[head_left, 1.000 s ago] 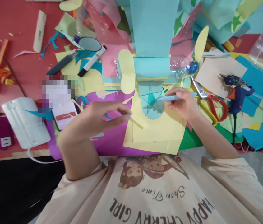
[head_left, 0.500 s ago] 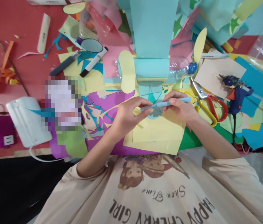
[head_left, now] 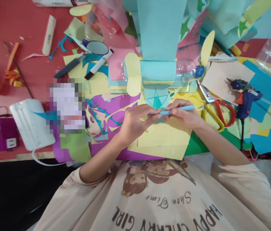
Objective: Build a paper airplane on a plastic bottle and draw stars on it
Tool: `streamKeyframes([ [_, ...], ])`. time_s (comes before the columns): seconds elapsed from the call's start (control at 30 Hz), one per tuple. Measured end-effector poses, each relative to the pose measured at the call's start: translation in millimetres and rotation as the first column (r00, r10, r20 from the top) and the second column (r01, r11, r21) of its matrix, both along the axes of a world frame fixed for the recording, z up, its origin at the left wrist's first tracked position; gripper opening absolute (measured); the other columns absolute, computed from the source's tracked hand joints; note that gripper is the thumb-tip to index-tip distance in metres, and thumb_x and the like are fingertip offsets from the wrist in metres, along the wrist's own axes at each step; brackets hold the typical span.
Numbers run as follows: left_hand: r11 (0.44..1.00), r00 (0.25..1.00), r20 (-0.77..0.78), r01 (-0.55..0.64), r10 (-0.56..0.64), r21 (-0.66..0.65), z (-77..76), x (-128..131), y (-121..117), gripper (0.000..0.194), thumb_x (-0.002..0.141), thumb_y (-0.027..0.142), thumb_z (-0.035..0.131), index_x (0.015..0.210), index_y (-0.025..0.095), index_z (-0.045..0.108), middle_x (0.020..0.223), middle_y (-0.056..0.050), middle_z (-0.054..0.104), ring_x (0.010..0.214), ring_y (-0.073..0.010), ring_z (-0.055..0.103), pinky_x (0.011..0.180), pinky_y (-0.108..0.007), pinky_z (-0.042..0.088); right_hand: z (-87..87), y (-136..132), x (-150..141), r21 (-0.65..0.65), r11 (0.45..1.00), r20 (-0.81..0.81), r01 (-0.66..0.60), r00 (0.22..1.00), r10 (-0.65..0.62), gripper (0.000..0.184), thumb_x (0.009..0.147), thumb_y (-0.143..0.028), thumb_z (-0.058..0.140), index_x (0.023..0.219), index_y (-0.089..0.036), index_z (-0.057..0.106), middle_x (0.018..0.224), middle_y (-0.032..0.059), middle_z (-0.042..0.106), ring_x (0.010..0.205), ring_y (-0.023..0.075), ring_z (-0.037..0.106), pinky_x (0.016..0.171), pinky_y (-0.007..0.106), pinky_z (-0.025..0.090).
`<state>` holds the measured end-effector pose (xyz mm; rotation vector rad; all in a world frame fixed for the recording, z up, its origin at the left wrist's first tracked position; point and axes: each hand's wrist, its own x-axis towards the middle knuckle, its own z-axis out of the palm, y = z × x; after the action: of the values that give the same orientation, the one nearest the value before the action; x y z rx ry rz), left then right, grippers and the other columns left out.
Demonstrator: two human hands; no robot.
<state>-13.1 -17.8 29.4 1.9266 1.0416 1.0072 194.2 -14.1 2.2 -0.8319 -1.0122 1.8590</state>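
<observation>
Both my hands meet over a yellow sheet (head_left: pixel 166 141) at the table's near edge. My right hand (head_left: pixel 185 115) grips a light blue pen (head_left: pixel 177 110) lying crosswise, and my left hand (head_left: pixel 135 123) pinches the pen's left end, where its cap sits. Just beyond the pen lies a light blue paper piece with a star drawn on it (head_left: pixel 156 100), under a tall blue paper strip (head_left: pixel 159 32).
Red-handled scissors (head_left: pixel 218 109) and a blue glue gun (head_left: pixel 244 96) lie to the right. A clear plastic bottle (head_left: pixel 188 70) lies behind the star. Two markers (head_left: pixel 97 65) and a white pouch (head_left: pixel 31 123) sit on the left among paper scraps on the red table (head_left: pixel 17 77).
My left hand, which held the cap apart from the pen, has come right to the pen's tip end. Both hands now hold the pen together, slightly nearer to me.
</observation>
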Motion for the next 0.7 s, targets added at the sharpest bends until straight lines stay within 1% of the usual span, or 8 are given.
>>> streamKeyframes([
  [0.2, 0.996, 1.0, 0.023, 0.015, -0.013, -0.093, -1.6, 0, -2, 0.02, 0.09, 0.036, 0.066, 0.082, 0.019, 0.074, 0.077, -0.004, 0.076, 0.067, -0.0135, 0.07, 0.061, -0.023, 0.054, 0.8, -1, -3, 0.038, 0.999, 0.092, -0.012, 0.996, 0.009, 0.024, 0.074, -0.041, 0.08, 0.08, -0.019, 0.071, 0.072, 0.0001, 0.075, 0.065, 0.0125, 0.071, 0.065, 0.027, 0.059],
  [0.33, 0.999, 1.0, 0.021, 0.011, -0.011, -0.03, 3.8, -32, -1, 0.006, 0.086, 0.024, 0.068, 0.088, 0.022, 0.074, 0.078, -0.001, 0.076, 0.067, -0.0131, 0.069, 0.06, -0.023, 0.053, 3.6, 4, 0, 0.034, 0.994, 0.037, -0.103, 0.994, 0.101, 0.048, 0.068, -0.056, 0.08, 0.099, -0.02, 0.07, 0.077, 0.0006, 0.074, 0.066, 0.012, 0.068, 0.063, 0.025, 0.056],
  [0.37, 0.999, 0.999, 0.027, -0.04, 0.04, -0.019, 4.1, -47, 1, 0.006, 0.083, 0.021, 0.07, 0.088, 0.023, 0.074, 0.077, 0.001, 0.075, 0.066, -0.0131, 0.068, 0.059, -0.024, 0.053, 4.8, 6, 1, 0.027, 0.996, 0.016, -0.087, 0.996, 0.087, 0.053, 0.069, -0.061, 0.077, 0.102, -0.021, 0.069, 0.079, 0.0008, 0.074, 0.066, 0.0122, 0.068, 0.064, 0.025, 0.056],
  [0.43, 0.955, 0.955, 0.026, -0.295, 0.294, 0.027, 0.9, -83, 10, 0.008, 0.076, 0.019, 0.074, 0.082, 0.024, 0.074, 0.071, 0.003, 0.073, 0.061, -0.0132, 0.065, 0.053, -0.025, 0.049, 7.6, 8, 4, -0.001, 1.0, 0.011, -0.017, 1.0, 0.017, 0.054, 0.073, -0.067, 0.07, 0.103, -0.022, 0.068, 0.08, 0.0014, 0.074, 0.067, 0.0129, 0.067, 0.065, 0.027, 0.056],
  [0.5, 0.827, 0.83, 0.025, -0.557, 0.557, 0.084, -7.1, -116, 25, 0.011, 0.068, 0.017, 0.076, 0.078, 0.022, 0.074, 0.068, 0.004, 0.071, 0.062, -0.0139, 0.063, 0.057, -0.027, 0.048, 10.1, 9, 4, -0.027, 0.999, 0.041, 0.035, 0.999, -0.034, 0.051, 0.075, -0.068, 0.066, 0.1, -0.023, 0.067, 0.081, 0.0021, 0.073, 0.067, 0.0141, 0.067, 0.065, 0.028, 0.056],
  [0.53, 0.776, 0.779, -0.003, -0.624, 0.627, 0.092, -11.5, -129, 33, 0.013, 0.066, 0.015, 0.074, 0.077, 0.022, 0.073, 0.069, 0.004, 0.07, 0.064, -0.0145, 0.063, 0.06, -0.028, 0.049, 10.9, 10, 4, -0.036, 0.999, 0.056, 0.039, 0.998, -0.037, 0.05, 0.075, -0.067, 0.066, 0.1, -0.023, 0.067, 0.08, 0.0023, 0.073, 0.066, 0.0145, 0.066, 0.065, 0.029, 0.055],
  [0.6, 0.718, 0.711, -0.104, -0.69, 0.696, 0.089, -17.8, -143, 51, 0.01, 0.068, 0.018, 0.071, 0.077, 0.021, 0.072, 0.071, 0.004, 0.07, 0.068, -0.0167, 0.064, 0.068, -0.033, 0.052, 11.3, 9, 4, -0.048, 0.999, 0.063, 0.022, 0.998, -0.019, 0.048, 0.076, -0.064, 0.067, 0.099, -0.022, 0.067, 0.08, 0.0024, 0.073, 0.066, 0.0148, 0.066, 0.065, 0.03, 0.055],
  [0.7, 0.781, 0.67, -0.437, -0.61, 0.6, 0.138, -14.9, -143, 77, 0.017, 0.071, 0.023, 0.072, 0.088, 0.023, 0.073, 0.088, 0.002, 0.074, 0.09, -0.0226, 0.066, 0.09, -0.043, 0.051, 9.4, 9, 3, -0.056, 0.998, 0.054, 0.003, 0.999, 0.0, 0.044, 0.079, -0.06, 0.067, 0.1, -0.021, 0.066, 0.079, 0.002, 0.072, 0.067, 0.014, 0.065, 0.066, 0.029, 0.054],
])
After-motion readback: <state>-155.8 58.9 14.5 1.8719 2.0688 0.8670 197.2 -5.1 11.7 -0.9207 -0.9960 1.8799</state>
